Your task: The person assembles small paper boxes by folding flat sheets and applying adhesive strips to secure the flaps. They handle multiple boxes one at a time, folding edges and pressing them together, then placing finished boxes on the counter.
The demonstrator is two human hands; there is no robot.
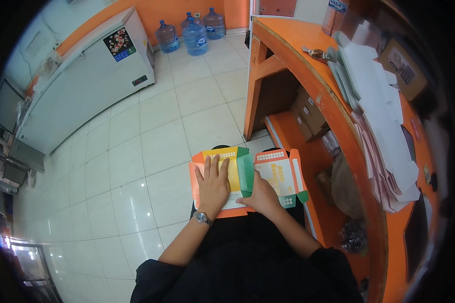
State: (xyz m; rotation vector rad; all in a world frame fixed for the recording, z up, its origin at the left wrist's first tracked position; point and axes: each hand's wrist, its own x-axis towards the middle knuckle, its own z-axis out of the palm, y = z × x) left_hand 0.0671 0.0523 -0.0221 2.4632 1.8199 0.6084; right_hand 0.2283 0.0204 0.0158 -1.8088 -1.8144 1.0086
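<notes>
A partly folded cardboard box (245, 169) in yellow, green, orange and white lies across my lap. Its left part shows a yellow panel with a raised green flap. To the right, a white panel with gold lettering and orange and green edge flaps is spread out. My left hand (214, 187), with a metal watch at the wrist, rests flat on the yellow panel, fingers stretched apart. At the box's middle fold, my right hand (262, 194) grips the green side, thumb pointing left over the white lower edge. Some of its fingertips are hidden behind the green flap.
An orange counter (308, 65) curves along my right, bearing a stack of flat white and pink cardboard sheets (379, 126). Brown cartons (308, 113) sit on its lower shelf. A white chest freezer (86, 86) and several blue water jugs (194, 38) stand across the tiled floor.
</notes>
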